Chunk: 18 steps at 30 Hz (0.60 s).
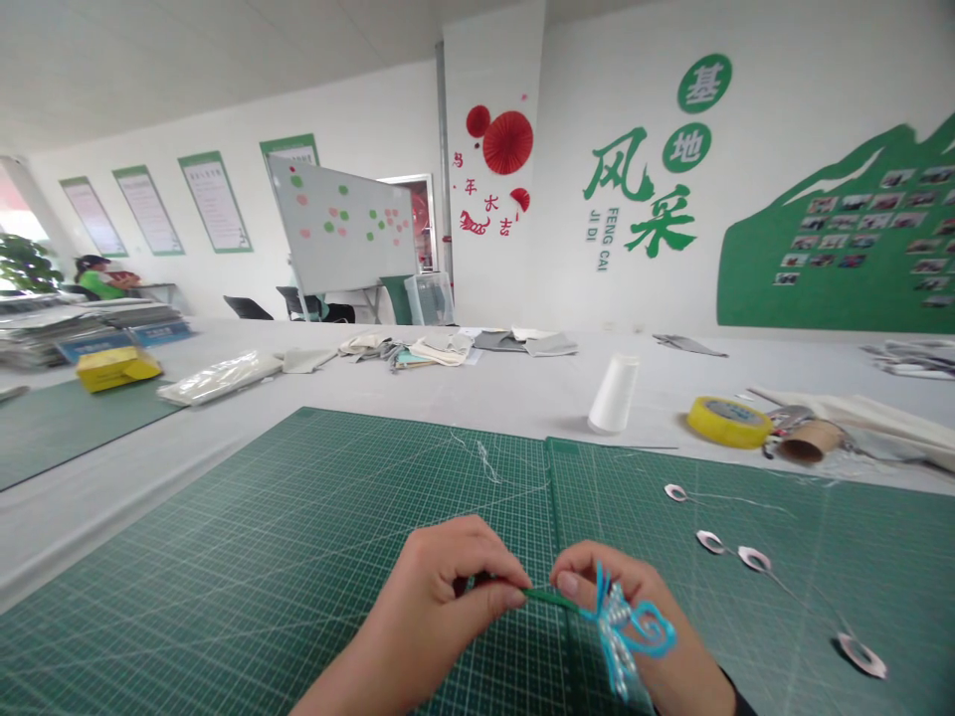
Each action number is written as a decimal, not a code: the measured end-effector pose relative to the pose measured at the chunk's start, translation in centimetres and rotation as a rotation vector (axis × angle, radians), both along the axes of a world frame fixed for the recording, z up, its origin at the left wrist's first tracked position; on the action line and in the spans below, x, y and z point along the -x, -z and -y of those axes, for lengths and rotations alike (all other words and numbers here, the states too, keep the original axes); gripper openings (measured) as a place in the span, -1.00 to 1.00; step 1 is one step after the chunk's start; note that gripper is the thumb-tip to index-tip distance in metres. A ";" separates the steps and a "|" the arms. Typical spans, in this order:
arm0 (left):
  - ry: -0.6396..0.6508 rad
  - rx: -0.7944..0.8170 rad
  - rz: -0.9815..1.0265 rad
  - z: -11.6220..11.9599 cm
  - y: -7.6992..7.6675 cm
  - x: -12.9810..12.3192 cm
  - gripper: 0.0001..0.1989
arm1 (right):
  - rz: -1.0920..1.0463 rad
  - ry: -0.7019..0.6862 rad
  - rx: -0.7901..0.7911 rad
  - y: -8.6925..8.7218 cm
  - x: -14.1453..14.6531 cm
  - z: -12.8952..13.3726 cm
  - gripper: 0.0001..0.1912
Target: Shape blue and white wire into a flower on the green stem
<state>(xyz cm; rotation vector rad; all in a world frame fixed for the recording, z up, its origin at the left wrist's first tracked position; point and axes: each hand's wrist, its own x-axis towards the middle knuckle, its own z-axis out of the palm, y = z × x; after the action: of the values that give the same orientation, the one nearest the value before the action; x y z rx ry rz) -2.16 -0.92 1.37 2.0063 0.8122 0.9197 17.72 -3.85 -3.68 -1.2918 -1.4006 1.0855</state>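
A green stem runs between my two hands, low in the middle of the head view. My left hand pinches its left end between thumb and fingertips. Curled around the other end is my right hand, its fingers closed near the stem. A blue looped ornament with clear beads sits at the stem's right end, in front of my right palm. Part of my right hand's grip is hidden behind the ornament.
Green cutting mats lie under my hands. Several small pink-rimmed ovals with threads rest at the right. Beyond stand a white thread cone and yellow tape. A yellow box and a seated person are at the left.
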 end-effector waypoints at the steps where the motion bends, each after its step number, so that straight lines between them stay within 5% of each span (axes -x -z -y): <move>1: -0.042 0.009 0.012 -0.1 0.1 -0.1 -0.89 | 0.004 0.003 -0.015 0.2 0.2 0.0 -0.68; 7: -0.201 0.139 0.062 -0.5 0.9 -0.1 -0.95 | 0.089 -0.017 -0.086 0.8 1.6 0.9 -0.70; 18: -0.288 0.024 -0.005 -0.6 1.5 -0.3 -0.91 | 0.639 -0.032 -0.594 1.4 2.3 2.2 -0.75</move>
<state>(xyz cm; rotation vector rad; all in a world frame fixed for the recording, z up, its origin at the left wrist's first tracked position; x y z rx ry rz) -1.86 -0.33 -0.15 1.9020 1.1297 1.0601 15.43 -6.01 -5.04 -1.2011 -2.0177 0.2052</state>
